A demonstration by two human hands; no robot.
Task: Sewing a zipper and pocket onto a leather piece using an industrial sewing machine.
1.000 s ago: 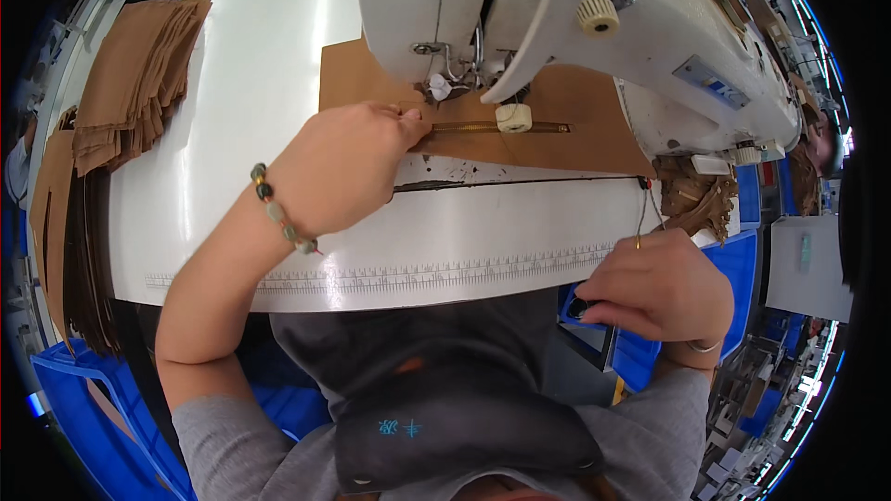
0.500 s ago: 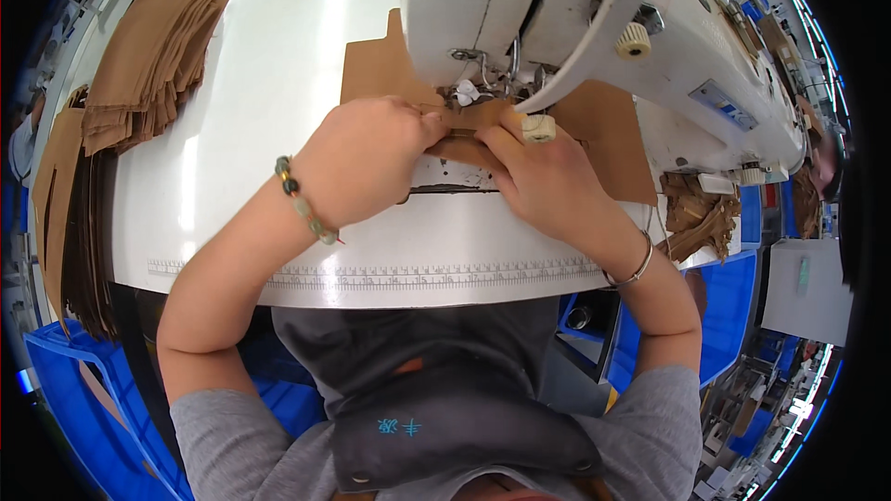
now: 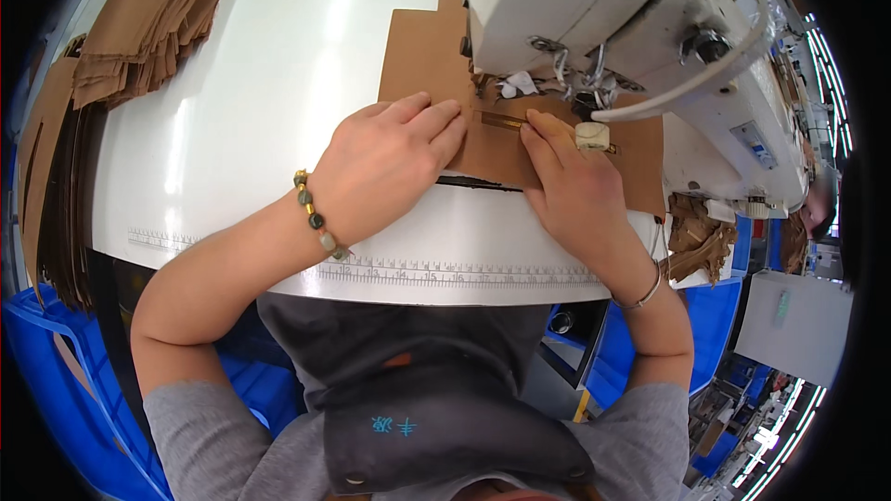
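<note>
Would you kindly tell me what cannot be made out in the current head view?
All in the head view:
Middle of the zipper: hidden under the right hand.
Part of the brown panel: covered by the left hand.
Top of the sewing machine: cut off by the upper edge.
Far end of the brown stack: also cut off there.

Blue bin (image 3: 42, 366) btm L, 2nd blue bin (image 3: 715, 320) R, w/ pale box (image 3: 798, 325) & strip lts (image 3: 767, 439) far R.

Brown panel (image 3: 418, 56) flat on white table (image 3: 278, 83), brass-toned zipper (image 3: 501, 121) across it
</note>
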